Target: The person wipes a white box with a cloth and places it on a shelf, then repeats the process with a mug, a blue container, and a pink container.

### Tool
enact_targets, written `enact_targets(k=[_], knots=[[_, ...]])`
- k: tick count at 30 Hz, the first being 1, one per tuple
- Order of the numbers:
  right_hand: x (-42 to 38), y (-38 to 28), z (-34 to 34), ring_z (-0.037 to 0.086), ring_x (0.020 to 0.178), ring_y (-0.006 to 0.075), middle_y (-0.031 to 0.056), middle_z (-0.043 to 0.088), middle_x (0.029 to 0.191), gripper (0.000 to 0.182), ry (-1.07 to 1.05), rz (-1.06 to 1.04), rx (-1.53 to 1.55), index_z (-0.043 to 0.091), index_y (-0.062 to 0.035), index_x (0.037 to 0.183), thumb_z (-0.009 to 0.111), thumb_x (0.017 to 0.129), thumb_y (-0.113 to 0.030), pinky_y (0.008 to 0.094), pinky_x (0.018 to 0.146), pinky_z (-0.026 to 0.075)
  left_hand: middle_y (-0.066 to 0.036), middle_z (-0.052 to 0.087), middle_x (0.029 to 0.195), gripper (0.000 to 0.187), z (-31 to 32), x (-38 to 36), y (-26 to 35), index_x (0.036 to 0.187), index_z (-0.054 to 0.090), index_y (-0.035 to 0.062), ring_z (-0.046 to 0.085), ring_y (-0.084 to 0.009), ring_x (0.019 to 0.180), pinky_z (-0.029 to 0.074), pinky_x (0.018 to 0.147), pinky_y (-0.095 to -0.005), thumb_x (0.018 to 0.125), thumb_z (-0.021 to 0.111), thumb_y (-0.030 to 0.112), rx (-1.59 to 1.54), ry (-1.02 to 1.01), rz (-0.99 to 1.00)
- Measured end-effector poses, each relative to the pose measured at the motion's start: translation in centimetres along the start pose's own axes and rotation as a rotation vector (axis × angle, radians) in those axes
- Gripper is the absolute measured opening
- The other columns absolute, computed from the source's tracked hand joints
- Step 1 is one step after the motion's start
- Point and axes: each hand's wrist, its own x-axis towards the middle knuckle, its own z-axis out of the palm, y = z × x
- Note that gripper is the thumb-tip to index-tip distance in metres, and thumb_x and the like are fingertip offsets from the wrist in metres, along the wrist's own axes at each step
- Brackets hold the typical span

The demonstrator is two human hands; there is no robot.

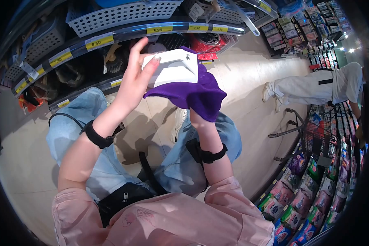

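Just in front of the shelf [129,34], a white piece [174,69] with purple cloth [207,96] around its lower and right sides is held up in the air; the left hand [138,71] grips its left edge, thumb laid on the face and index finger spread apart above it, the remaining fingers mostly hidden; the right hand is covered by the cloth, its fingers impossible to read, with only the right forearm [211,139] emerging below. On the shelf, a perforated basket [121,18] holds something blue [110,3], cut off by the frame's top; a second basket [39,49] stands at the shelf's left end, its contents hard to identify, and a third [225,15] sits toward the right end. Beneath the price labels [159,30], brushes [114,61] and red packs [209,43] lie in shadow, partly blocked by the hands. Well to the shelf's right, another person [311,87] in pale trousers, head out of view, is near a dark wire basket [320,131], its contents too indistinct to name.
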Motion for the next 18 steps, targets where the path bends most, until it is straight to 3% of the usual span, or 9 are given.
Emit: enact_targets(k=[3,4,6,7,9,12,14,15,18], knots=[[0.3,-0.4,0.0,0.047,0.103,0.0165,0.0085,0.050,0.112,0.047,-0.079,0.004,-0.302,0.041,-0.0006,0.120,0.060,0.077,-0.007,0.0300,0.088,0.039,-0.010,0.051,0.107,0.040,-0.3,0.1,0.0,0.118,0.044,0.0005,0.047,-0.0141,0.100,0.037,0.086,-0.0271,0.086,0.053,0.023,-0.083,-0.105,-0.141],[0.1,-0.7,0.3,0.048,0.102,0.0165,0.0087,0.050,0.110,0.044,-0.058,-0.009,-0.270,0.043,-0.0005,0.118,0.061,0.077,-0.008,0.0297,0.086,0.040,-0.010,0.051,0.107,0.040,-0.4,0.1,-0.1,0.118,0.044,0.0005,0.047,-0.0141,0.100,0.037,0.086,-0.0271,0.086,0.053,0.023,-0.083,-0.100,-0.139],[0.0,-0.9,0.4,0.049,0.100,0.0165,0.0088,0.051,0.108,0.042,-0.038,-0.024,-0.235,0.045,-0.0005,0.115,0.061,0.078,-0.009,0.0294,0.084,0.041,-0.009,0.052,0.102,0.038,-0.3,0.1,-0.5,0.116,0.048,0.0026,0.051,-0.0176,0.096,0.038,0.085,-0.0255,0.083,0.056,0.018,0.277,-0.177,0.187],[0.0,-1.0,0.3,0.049,0.099,0.0165,0.0088,0.052,0.107,0.037,-0.025,0.010,-0.204,0.047,-0.0006,0.113,0.060,0.079,-0.010,0.0292,0.082,0.042,-0.009,0.053,0.101,0.038,-0.2,0.1,-0.4,0.116,0.051,0.0053,0.052,-0.0204,0.094,0.039,0.084,-0.0260,0.079,0.059,0.012,0.279,-0.181,0.222],[0.0,-1.2,0.1,0.050,0.098,0.0166,0.0089,0.052,0.106,0.032,-0.004,0.046,-0.170,0.049,-0.0006,0.110,0.058,0.081,-0.012,0.0289,0.080,0.042,-0.009,0.052,0.105,0.039,-0.3,-0.2,0.2,0.116,0.051,0.0038,0.051,-0.0193,0.097,0.038,0.086,-0.0268,0.078,0.058,0.011,0.311,-0.246,0.179],[0.2,-1.3,-0.2,0.052,0.093,0.0163,0.0091,0.055,0.100,0.024,0.038,0.070,-0.399,0.052,0.0000,0.105,0.054,0.085,-0.013,0.0281,0.078,0.043,-0.008,0.051,0.108,0.041,0.1,-0.4,0.4,0.116,0.052,0.0020,0.049,-0.0180,0.100,0.037,0.088,-0.0278,0.076,0.058,0.006,0.285,-0.289,0.097],[-0.2,0.0,-0.5,0.054,0.089,0.0157,0.0096,0.057,0.096,0.020,0.139,-0.102,-0.341,0.054,0.0012,0.101,0.053,0.085,-0.011,0.0271,0.078,0.043,-0.008,0.051,0.108,0.043,0.2,-0.2,0.1,0.117,0.051,0.0022,0.049,-0.0182,0.100,0.037,0.087,-0.0279,0.074,0.059,0.005,0.291,-0.275,0.149],[-0.3,0.1,-0.5,0.054,0.089,0.0157,0.0096,0.057,0.096,0.020,0.141,-0.103,-0.342,0.054,0.0012,0.101,0.053,0.085,-0.011,0.0271,0.078,0.043,-0.009,0.051,0.110,0.045,0.3,-0.1,0.3,0.116,0.052,0.0024,0.049,-0.0193,0.102,0.037,0.089,-0.0289,0.072,0.061,0.004,0.256,-0.273,0.130],[-0.4,0.0,-0.5,0.056,0.083,0.0150,0.0083,0.059,0.090,0.019,0.188,-0.074,0.074,0.056,0.0026,0.096,0.056,0.082,-0.010,0.0265,0.074,0.045,-0.009,0.050,0.112,0.045,0.1,0.3,0.4,0.115,0.054,0.0032,0.048,-0.0201,0.106,0.037,0.090,-0.0298,0.070,0.062,0.003,0.212,-0.321,0.198]])
